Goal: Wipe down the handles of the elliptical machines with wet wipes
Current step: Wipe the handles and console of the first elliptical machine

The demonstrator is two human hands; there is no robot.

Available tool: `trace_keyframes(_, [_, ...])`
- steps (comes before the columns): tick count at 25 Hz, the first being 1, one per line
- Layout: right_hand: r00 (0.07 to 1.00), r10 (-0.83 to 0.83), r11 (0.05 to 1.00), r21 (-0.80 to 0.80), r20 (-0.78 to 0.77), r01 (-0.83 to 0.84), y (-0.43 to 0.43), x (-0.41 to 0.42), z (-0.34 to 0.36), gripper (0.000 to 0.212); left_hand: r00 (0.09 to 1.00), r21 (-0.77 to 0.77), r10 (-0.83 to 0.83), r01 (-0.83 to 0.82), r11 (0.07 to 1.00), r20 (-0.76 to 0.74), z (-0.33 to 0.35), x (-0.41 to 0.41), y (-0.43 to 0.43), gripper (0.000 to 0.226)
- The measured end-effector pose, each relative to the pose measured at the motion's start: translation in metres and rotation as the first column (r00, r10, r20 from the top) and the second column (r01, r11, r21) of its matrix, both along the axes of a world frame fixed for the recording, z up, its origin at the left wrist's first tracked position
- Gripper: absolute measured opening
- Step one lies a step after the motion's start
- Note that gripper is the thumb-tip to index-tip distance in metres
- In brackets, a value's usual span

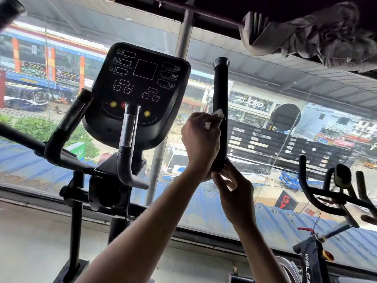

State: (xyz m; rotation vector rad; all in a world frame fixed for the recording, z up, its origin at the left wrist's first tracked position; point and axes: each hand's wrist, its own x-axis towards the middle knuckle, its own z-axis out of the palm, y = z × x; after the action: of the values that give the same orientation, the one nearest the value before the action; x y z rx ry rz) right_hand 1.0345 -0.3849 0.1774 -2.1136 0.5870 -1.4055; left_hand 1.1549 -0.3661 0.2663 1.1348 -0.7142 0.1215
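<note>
We stood at the elliptical machine, facing its dark console [138,92] and the big window [265,123] behind it, with a street of shops and parked vehicles below. Our left hand [201,144] was wrapped around the tall black right-side handle [220,94], its grip pressed together on a white wet wipe [217,115], which sat bunched between the fingers and the handle's shaft about halfway up, a corner of it poking out above the knuckles. Our right hand [234,193] was lower, at the bend where the handle meets its arm; its fingers curled loosely against the underside of the handle, though we could not tell whether that grip truly clasped the bar or only touched it. The two shorter fixed handles [127,139] stood in front of the console, apart from our hands. A grey cloth [310,33] hung over a bar overhead at upper right, and another machine's handlebars [334,186] sat off to the right.
</note>
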Motion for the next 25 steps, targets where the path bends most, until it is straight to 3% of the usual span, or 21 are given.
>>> trace_keyframes(9, [0.999, 0.020, 0.999, 0.032, 0.046, -0.021, 0.006, 0.002, 0.005, 0.050, 0.985, 0.062, -0.075, 0.066, 0.996, 0.158, -0.065, -0.011, 0.043, 0.015])
trace_keyframes(13, [1.000, 0.019, 1.000, 0.008, 0.021, -0.020, 0.006, -0.001, 0.006, 0.049, 0.997, 0.003, -0.077, 0.077, 0.997, 0.020, -0.025, -0.009, 0.027, 0.011])
trace_keyframes(19, [1.000, 0.002, 1.000, 0.010, -0.003, -0.002, 0.013, -0.001, 0.012, 0.073, 1.000, 0.058, -0.002, 0.001, 0.998, 0.026, 0.035, 0.017, -0.009, 0.020])
trace_keyframes(22, [1.000, -0.031, 0.999, -0.010, -0.004, 0.031, 0.009, 0.000, 0.010, 0.063, 0.999, 0.053, -0.018, 0.016, 0.998, 0.032, 0.020, 0.013, -0.002, 0.013])
trace_keyframes(25, [0.996, -0.083, 0.997, 0.002, 0.045, 0.083, 0.006, 0.003, 0.009, 0.032, 0.998, 0.027, -0.037, 0.035, 0.999, 0.059, 0.006, 0.008, 0.004, 0.011])
